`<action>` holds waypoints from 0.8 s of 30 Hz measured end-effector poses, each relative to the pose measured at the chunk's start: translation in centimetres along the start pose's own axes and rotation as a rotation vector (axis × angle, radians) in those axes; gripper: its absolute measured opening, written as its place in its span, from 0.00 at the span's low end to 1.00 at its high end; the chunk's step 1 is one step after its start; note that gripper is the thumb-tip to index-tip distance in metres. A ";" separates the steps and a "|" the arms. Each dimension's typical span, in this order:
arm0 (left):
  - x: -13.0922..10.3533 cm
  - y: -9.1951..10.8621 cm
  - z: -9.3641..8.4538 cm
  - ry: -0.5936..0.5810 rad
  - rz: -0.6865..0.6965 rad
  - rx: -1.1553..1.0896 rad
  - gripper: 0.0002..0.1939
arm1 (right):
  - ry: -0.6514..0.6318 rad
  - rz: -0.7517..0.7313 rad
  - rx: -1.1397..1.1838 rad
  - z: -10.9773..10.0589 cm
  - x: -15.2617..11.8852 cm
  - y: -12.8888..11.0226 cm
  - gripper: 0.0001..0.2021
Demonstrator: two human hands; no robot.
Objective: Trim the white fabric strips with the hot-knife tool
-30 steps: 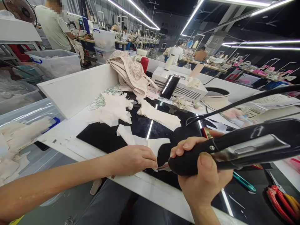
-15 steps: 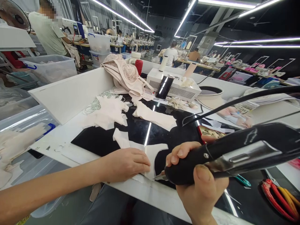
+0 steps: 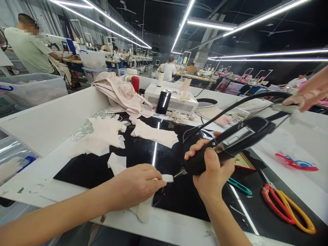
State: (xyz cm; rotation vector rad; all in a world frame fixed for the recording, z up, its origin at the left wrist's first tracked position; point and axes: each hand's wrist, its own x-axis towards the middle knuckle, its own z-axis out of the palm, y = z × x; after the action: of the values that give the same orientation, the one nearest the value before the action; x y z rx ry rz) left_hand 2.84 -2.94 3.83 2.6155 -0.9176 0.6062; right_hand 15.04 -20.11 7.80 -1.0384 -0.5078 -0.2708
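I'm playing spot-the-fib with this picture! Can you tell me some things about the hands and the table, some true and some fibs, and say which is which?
1. The right hand holds a black tool with a cord. True.
2. The left hand is lifted high in the air. False: it presses on a pale fabric piece on the black mat.
3. The tool's metal tip points at that fabric piece. True.
4. Red and yellow scissors lie left of the left hand. False: they lie at the far right of the table.
5. A red bottle stands at the back of the table. True.
6. The teal pen is in the left hand. False: it lies on the mat near the right hand.
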 end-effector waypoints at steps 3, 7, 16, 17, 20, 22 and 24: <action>1.2 -0.7 1.4 -0.041 0.004 0.096 0.12 | -0.011 0.009 0.007 -0.1 0.0 0.3 0.22; 1.8 -1.6 2.5 -0.131 0.013 0.156 0.15 | -0.029 0.025 0.010 -0.2 -0.1 0.5 0.22; 0.9 -2.0 2.6 -0.086 0.001 0.218 0.12 | -0.072 0.029 0.012 -0.4 -0.2 1.0 0.19; 0.9 -2.0 2.6 -0.075 -0.003 0.212 0.12 | -0.072 0.030 0.008 -0.4 -0.2 1.0 0.19; 0.7 -2.0 2.7 -0.055 -0.011 0.205 0.12 | -0.071 0.026 0.004 -0.2 -0.1 1.2 0.19; 0.5 -2.0 2.8 -0.040 -0.014 0.203 0.11 | -0.072 0.020 0.008 -0.1 0.1 1.3 0.19; 0.4 -2.0 2.9 -0.031 -0.016 0.198 0.11 | -0.071 0.020 0.012 0.1 0.2 1.5 0.20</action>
State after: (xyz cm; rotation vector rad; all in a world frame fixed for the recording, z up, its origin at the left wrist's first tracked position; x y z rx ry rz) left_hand 5.28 -2.85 1.29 2.8116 -0.8856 0.6856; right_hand 15.83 -19.28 6.83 -1.0437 -0.5621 -0.2130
